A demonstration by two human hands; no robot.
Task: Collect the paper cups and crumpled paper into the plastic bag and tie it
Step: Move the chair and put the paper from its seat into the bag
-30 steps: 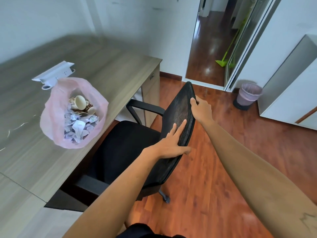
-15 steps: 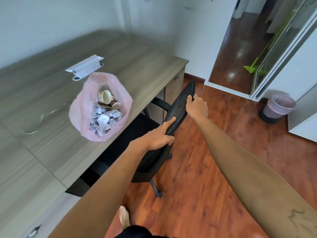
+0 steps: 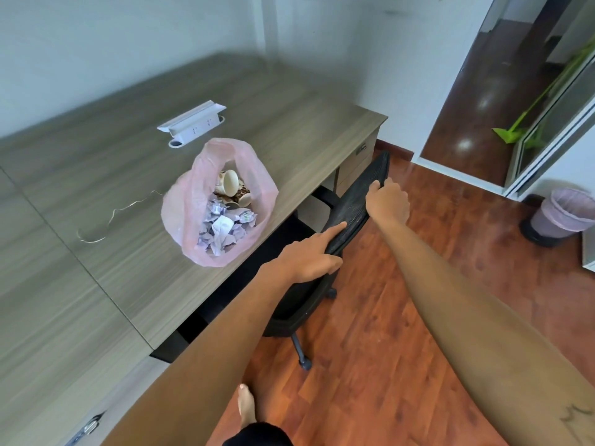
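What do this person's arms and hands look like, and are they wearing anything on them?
Both arms are bare from the bottom edge of the picture to the fingers: no sleeves, gloves, watch or rings show. The left hand and right hand are bare too. The right forearm carries a small dark marking, possibly a tattoo, too blurred to read. A bit of dark clothing shows at the bottom edge.

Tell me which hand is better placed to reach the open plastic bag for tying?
Probably the left hand: it rests on the chair back nearer the plastic bag. The right hand grips the chair's top edge, farther away.
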